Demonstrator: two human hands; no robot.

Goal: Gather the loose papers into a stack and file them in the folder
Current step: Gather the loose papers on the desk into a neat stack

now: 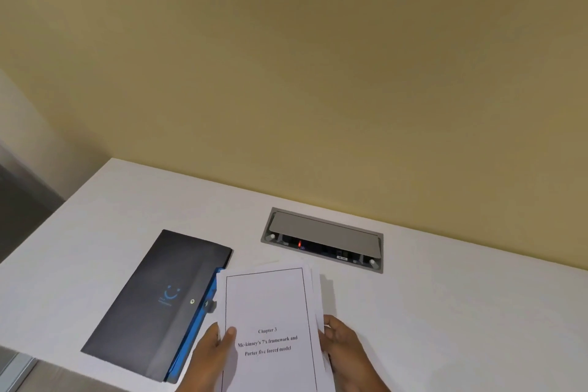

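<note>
A stack of white printed papers [269, 302] is held upright-tilted over the white desk [445, 312], its top sheet reading "Chapter 3". Sheet edges at the top right are slightly fanned and uneven. My left hand [211, 356] grips the stack's left edge with the thumb on the front page. On the opposite edge, my right hand [346, 350] clasps the sheets. A dark grey folder [152, 302] with a blue spine, a snap button and a blue smiley logo lies closed flat on the desk just left of the papers.
A grey recessed power-socket box [323, 240] with its lid raised and a red light sits in the desk behind the papers. A beige wall [318, 73] rises along the desk's far edge. The desk's left edge [47, 219] drops off beside the folder.
</note>
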